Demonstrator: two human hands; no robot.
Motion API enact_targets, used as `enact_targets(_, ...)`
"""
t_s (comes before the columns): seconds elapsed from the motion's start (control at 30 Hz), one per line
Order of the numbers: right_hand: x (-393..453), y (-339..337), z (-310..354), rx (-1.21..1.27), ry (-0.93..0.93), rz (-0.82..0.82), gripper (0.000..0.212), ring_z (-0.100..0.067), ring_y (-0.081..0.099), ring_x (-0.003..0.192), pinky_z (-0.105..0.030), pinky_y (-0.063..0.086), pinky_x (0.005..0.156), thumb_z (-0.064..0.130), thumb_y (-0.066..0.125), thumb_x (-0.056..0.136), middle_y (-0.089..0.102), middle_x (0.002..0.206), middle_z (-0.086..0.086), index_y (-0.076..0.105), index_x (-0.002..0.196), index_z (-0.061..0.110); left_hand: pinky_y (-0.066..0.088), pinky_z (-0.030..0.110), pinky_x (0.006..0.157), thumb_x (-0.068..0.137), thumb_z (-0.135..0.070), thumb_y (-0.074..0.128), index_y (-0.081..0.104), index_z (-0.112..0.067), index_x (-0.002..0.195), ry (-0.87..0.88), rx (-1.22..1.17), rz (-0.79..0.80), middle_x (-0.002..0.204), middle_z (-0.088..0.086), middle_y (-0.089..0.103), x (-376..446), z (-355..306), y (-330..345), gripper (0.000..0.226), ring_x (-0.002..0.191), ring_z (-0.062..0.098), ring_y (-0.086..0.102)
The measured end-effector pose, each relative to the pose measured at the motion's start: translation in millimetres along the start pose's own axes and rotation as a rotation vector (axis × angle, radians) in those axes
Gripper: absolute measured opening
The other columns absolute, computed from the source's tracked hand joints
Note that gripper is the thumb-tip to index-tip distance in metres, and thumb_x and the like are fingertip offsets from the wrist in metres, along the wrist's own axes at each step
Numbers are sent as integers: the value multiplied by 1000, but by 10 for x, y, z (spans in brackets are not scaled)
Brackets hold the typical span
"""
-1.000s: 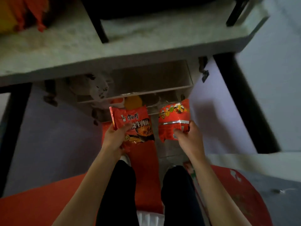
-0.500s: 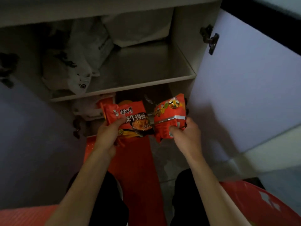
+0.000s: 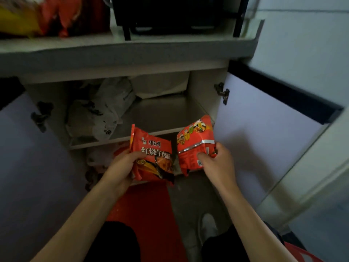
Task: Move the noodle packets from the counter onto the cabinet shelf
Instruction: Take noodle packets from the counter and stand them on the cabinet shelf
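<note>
1. Noodle packets, both red, are held side by side in front of the open cabinet: left hand (image 3: 120, 167) curls its thumb over the left packet (image 3: 154, 159); right hand (image 3: 217, 163) pinches the right packet (image 3: 195, 146) at its lower edge.
2. Cabinet shelf (image 3: 164, 114) at 12 o'clock beyond the packets; white plastic bags (image 3: 100, 114) at its 9 o'clock side.
3. Counter (image 3: 132, 53) farthest, above; more red packets (image 3: 62, 14) at 11 o'clock.

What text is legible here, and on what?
"康师傅": brand, top of the noodle packet in the left hand.
"红烧牛肉面": large white characters across the same packet.
Second noodle packet in the right hand: small print and code square, too blurred to read.
White bags on the shelf: dark print, unreadable.
</note>
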State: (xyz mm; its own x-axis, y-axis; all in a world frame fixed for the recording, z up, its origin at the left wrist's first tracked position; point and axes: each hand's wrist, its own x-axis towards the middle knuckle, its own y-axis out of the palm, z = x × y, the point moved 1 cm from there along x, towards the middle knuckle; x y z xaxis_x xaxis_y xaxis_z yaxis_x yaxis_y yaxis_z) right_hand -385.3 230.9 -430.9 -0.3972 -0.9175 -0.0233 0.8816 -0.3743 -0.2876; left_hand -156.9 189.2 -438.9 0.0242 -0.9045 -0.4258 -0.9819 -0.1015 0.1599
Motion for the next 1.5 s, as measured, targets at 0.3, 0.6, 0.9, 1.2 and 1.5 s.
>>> enact_targets(0.3,1229,120,49,116,-6,-145,26,-10,67,89,-26,54,71,20,70,85,68,99,7,63,109,26,56,47,87,78,-24,69,64,-7,109,-23,34,-38,98,15,75,1265,-531,525,35,95,34,71)
enact_targets(0.6,1996,141,-5,121,24,-206,18,-14,63,81,-27,48,70,15,67,83,67,89,3,62,97,25,56,48,89,82,-26,69,65,-10,101,101,143,-39,101,16,73,2218,-1001,1405,25,88,31,70)
enact_targets(0.9,2197,173,-85,1,44,-120,17,-16,65,83,-34,53,79,18,65,85,67,89,5,62,98,29,54,34,92,72,-44,80,64,-29,113,272,420,258,112,1,71,2286,-710,1806,46,94,15,69)
enact_targets(1.2,2230,180,-108,90,52,-21,26,-13,64,95,-37,52,91,22,70,84,66,97,12,60,101,39,42,34,106,76,-42,74,35,-25,148,568,1083,211,137,-1,56,2600,-489,1763,84,124,18,55)
enact_targets(1.5,2322,23,-165,-14,61,-127,51,-19,58,118,-45,47,104,28,67,90,60,127,5,49,137,32,49,45,100,80,-46,66,55,-36,126,626,739,152,129,1,63,3107,-627,2295,48,118,21,60)
